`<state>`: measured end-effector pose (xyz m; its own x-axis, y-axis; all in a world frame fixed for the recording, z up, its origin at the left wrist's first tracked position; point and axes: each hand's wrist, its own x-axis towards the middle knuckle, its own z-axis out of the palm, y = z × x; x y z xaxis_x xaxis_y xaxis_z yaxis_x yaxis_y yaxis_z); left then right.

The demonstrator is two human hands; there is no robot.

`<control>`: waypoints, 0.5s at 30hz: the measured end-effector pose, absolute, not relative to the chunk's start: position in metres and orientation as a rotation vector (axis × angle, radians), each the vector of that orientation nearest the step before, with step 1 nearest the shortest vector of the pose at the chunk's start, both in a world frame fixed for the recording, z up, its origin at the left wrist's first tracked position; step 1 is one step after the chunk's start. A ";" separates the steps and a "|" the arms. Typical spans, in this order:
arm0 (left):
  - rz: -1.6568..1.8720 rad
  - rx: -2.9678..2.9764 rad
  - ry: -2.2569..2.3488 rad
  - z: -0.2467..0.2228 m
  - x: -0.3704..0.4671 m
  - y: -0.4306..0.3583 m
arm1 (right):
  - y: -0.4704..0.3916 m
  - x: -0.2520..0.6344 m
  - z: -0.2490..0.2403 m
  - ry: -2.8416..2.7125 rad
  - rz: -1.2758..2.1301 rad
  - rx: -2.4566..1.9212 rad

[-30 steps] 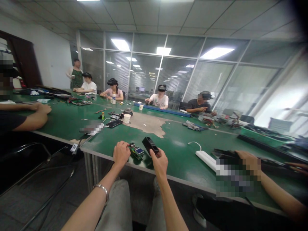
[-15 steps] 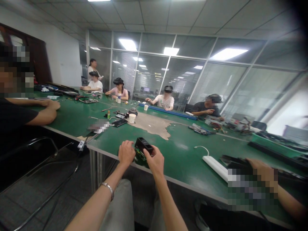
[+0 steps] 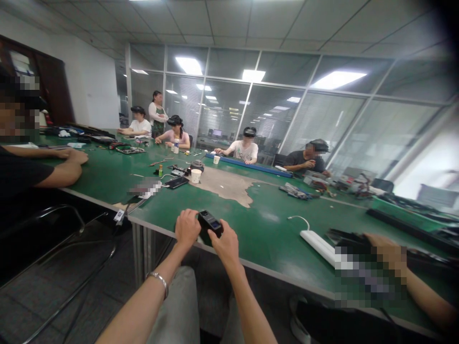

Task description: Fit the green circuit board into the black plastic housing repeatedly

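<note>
Over by the tabletop's (image 3: pixel 265 239) near edge, the black casing (image 3: pixel 207 218) already has its small screen (image 3: pixel 215 224) framed in the upper face, right hand (image 3: pixel 226 241) gripping one end, left hand (image 3: pixel 188 228) curled at the other, its hold unclear, though whether anything's fastened I can't tell.

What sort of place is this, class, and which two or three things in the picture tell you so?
Probably an office room serving as an electronics workshop: a glass partition, a long green table scattered with what look like electronic parts, and a black casing held at its near edge.
</note>
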<state>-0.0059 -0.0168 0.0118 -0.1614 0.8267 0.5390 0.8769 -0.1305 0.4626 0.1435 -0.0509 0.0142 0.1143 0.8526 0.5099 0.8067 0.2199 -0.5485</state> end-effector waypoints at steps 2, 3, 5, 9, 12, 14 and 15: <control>-1.175 -2.006 -2.029 0.012 -0.006 -0.017 | -0.050 0.143 0.009 -1.696 0.028 -1.558; -1.171 -2.012 -2.034 0.012 -0.006 -0.016 | -0.050 0.143 0.008 -1.709 0.017 -1.541; -1.163 -2.020 -2.051 0.013 -0.005 -0.016 | -0.050 0.142 0.006 -1.733 0.012 -1.513; -1.162 -2.032 -2.045 0.012 -0.005 -0.016 | -0.052 0.141 0.008 -1.703 0.009 -1.546; -1.160 -2.033 -2.039 0.011 -0.005 -0.016 | -0.054 0.140 0.011 -1.696 0.029 -1.553; -1.163 -2.024 -2.041 0.011 -0.005 -0.016 | -0.055 0.140 0.013 -1.700 0.059 -1.523; -1.171 -2.015 -2.039 0.011 -0.005 -0.016 | -0.054 0.139 0.016 -1.689 0.075 -1.505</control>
